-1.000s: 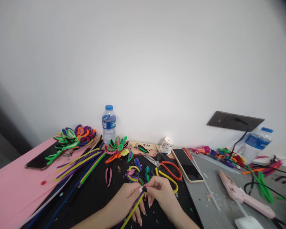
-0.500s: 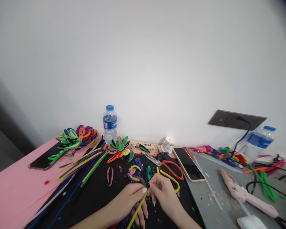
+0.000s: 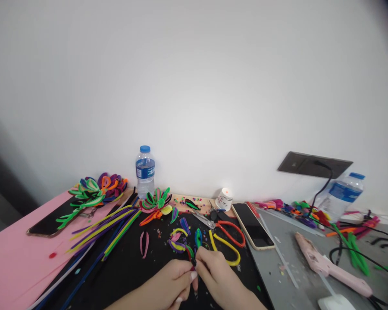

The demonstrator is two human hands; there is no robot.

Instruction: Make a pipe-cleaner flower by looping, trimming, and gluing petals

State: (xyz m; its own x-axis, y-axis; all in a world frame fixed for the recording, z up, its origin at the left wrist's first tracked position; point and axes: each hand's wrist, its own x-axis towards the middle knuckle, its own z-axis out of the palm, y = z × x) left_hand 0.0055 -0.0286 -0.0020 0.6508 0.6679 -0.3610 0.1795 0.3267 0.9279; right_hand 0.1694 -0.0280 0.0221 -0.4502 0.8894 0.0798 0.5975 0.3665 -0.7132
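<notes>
My left hand [image 3: 166, 287] and my right hand [image 3: 217, 280] meet at the bottom middle over the black mat [image 3: 126, 262]. Their fingertips pinch the same small dark-tipped pipe-cleaner piece [image 3: 193, 263] between them. Most of the piece is hidden by the fingers. Just beyond the hands lie several folded pipe-cleaner petals [image 3: 181, 234] in yellow, purple, blue and green. A pink petal pair [image 3: 144, 244] lies to the left of them.
Scissors with red and yellow handles [image 3: 228, 238], a phone [image 3: 252, 219], a pink glue gun [image 3: 328, 270] and cables sit right. Long pipe cleaners [image 3: 106, 224], finished flowers [image 3: 95, 189] [image 3: 157, 200], a second phone [image 3: 48, 221] and water bottles [image 3: 145, 171] [image 3: 341, 196] line the back and left.
The hands have dropped lower in view. The long yellow-and-purple stem that ran down from the fingers is no longer visible; only the small tip shows between the fingertips.
</notes>
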